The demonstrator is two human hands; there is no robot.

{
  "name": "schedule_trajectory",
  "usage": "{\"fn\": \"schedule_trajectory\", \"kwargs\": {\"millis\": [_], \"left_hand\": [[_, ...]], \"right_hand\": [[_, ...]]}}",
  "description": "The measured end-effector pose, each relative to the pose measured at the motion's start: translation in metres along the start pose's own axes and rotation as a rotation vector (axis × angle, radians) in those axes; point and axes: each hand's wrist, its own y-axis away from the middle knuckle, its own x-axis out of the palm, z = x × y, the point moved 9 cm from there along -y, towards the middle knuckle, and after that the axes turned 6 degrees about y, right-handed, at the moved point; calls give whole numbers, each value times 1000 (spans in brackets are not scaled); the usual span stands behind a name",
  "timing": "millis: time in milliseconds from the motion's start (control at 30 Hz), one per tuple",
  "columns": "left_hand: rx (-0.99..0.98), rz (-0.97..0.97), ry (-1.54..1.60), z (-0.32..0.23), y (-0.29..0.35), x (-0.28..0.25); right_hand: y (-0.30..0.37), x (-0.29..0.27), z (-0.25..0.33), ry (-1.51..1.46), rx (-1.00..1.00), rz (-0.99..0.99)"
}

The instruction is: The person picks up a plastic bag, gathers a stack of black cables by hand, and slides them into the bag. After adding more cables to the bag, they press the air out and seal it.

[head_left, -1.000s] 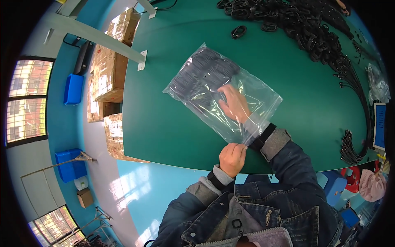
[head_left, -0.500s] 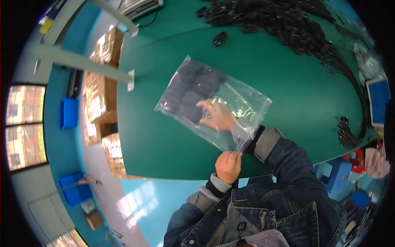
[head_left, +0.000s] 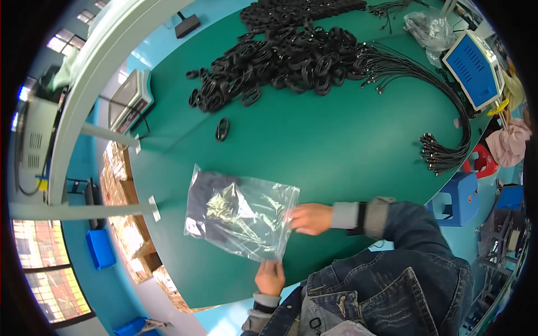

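Observation:
A clear plastic bag (head_left: 255, 215) lies on the green table (head_left: 336, 145) with dark grey, soft-looking bundles (head_left: 204, 193) at its far left end; glare on the film hides their exact kind. My left hand (head_left: 270, 277) pinches the bag's near corner by the table's front edge. At the bag's right edge, my right hand (head_left: 311, 218) is closed, with its fingertips gripping the film. Beyond the bag, a single coiled black cable (head_left: 222, 129) sits apart from a large heap of coiled black cables (head_left: 286, 59).
Long straight black cables (head_left: 443, 95) curve down the table's right side. Near them stand a blue-fronted device (head_left: 473, 70) and crumpled clear plastic (head_left: 428, 31). White frame posts (head_left: 84, 211) rise at the left, by a scale-like device (head_left: 129, 101) and cardboard boxes (head_left: 120, 207). A blue stool (head_left: 457, 199) stands right.
My right hand has come out of the bag and now grips its right edge. My left hand still holds the corner. The view has shifted, showing more of the cable heap.

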Motion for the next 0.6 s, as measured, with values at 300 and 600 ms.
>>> {"fn": "schedule_trajectory", "kwargs": {"millis": [300, 600], "left_hand": [[-31, 22, 326, -133, -175, 24], [-391, 122, 1091, -152, -312, 171]], "right_hand": [[55, -250, -229, 675, 997, -628], [116, -228, -236, -2, 839, -655]]}}
